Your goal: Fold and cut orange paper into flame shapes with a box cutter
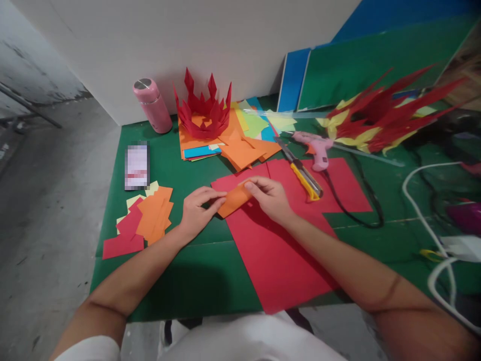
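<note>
Between my two hands is a small piece of orange paper (236, 199), held above red sheets (285, 260). My left hand (201, 209) pinches its left end between thumb and fingers. At the opposite end, my right hand (271, 196) grips it with the thumb on top. Left of my left hand lies a pile of orange paper pieces (156, 213) beside red paper pieces (126, 238), with pale yellow ones partly under them. A yellow box cutter (306, 183) rests on the red sheets, right of my right hand.
Behind my hands, a folded red paper crown (203, 120) sits on coloured sheets. A pink glue gun (317, 148) trails a black cord. A pink bottle (154, 108) and a phone (137, 165) stand and lie at left. Red and yellow paper flames (387, 115) and white cables (417, 205) occupy the right.
</note>
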Motion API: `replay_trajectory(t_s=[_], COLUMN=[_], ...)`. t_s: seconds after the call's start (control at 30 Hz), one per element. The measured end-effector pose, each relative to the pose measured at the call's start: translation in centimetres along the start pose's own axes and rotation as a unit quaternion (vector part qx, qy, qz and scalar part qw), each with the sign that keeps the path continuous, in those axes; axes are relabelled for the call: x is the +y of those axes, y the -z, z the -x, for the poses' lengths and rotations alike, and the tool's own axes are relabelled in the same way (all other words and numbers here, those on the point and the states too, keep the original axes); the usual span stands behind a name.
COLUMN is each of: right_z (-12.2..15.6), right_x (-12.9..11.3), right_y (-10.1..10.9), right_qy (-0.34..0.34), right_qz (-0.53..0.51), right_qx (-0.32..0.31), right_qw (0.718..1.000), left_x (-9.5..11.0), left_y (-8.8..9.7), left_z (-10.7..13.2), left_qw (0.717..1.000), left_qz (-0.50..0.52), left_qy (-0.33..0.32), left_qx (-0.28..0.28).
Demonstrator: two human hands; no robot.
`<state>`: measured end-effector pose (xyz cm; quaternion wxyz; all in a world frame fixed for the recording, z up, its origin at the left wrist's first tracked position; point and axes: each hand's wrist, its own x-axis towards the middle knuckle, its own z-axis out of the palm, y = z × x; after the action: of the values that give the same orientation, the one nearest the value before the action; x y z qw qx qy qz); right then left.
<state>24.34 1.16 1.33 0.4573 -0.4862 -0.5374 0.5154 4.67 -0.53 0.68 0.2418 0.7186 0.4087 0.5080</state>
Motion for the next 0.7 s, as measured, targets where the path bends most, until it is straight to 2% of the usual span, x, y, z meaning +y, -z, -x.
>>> replay_trajectory(t_s=[0.27, 0.7], right_z=[0.03, -0.13], right_x=[-0.09, 0.01], right_y=[-0.03, -0.05], right_qy=[-0.003, 0.005], right_qz=[-0.009, 0.01], right_qx=[0.021, 0.044], right_qw=[1.0, 0.999], left_x=[-0.36, -0.14], left_y=[-0.21, -0.15], left_z=[0.46, 0.24], left_qw=[0.995, 0.999], left_qz=[0.053, 0.015], left_qy=[0.081, 0.037], left_qx=[0.005, -0.027])
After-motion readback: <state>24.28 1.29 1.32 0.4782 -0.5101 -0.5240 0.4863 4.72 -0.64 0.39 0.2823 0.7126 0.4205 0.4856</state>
